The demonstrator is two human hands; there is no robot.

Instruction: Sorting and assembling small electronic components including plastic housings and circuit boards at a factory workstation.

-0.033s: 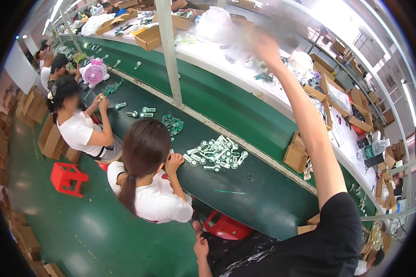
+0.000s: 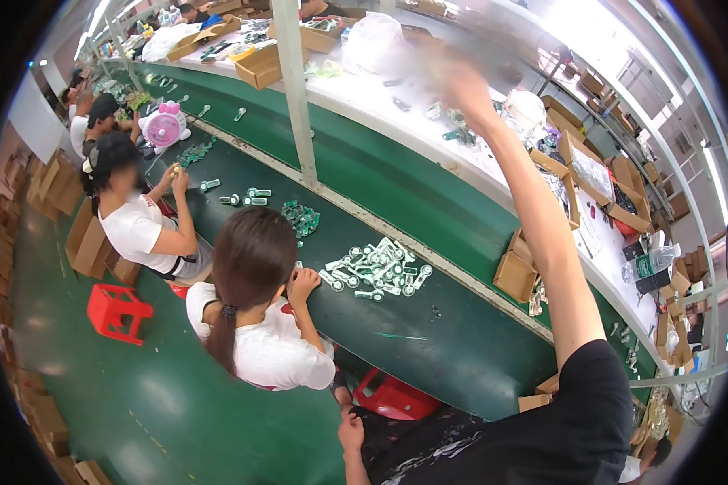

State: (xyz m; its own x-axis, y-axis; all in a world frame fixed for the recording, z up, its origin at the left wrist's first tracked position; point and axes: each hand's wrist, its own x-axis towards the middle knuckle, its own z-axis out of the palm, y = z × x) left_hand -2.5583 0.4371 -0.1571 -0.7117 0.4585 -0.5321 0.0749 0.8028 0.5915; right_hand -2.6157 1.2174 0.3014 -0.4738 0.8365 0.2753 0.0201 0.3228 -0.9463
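Observation:
My right arm reaches far up across the belt to the white side bench [image 2: 558, 208]. My right hand [image 2: 459, 81] is over that bench, and a grey blur hides its fingers and anything in them. Small green and clear parts [image 2: 455, 121] lie on the bench just below it. Low in the view, beside my dark printed clothing and a red stool [image 2: 396, 398], is my left hand [image 2: 351, 434]. Its fingers look curled in, with nothing visible in them. A pile of white and green handle-shaped pieces with round ends [image 2: 378, 267] lies on the dark green work belt [image 2: 461, 343].
A co-worker in white [image 2: 263, 339] sits at the belt, hands near the pile; another [image 2: 141, 222] holds a small piece farther left. A metal post [image 2: 295, 105] rises between belt and bench. Cardboard boxes [image 2: 515, 271] and a pink fan [image 2: 165, 127] stand about.
The whole view has shifted very slightly. My right arm stays stretched out over the bench, and my left hand remains low beside my clothing.

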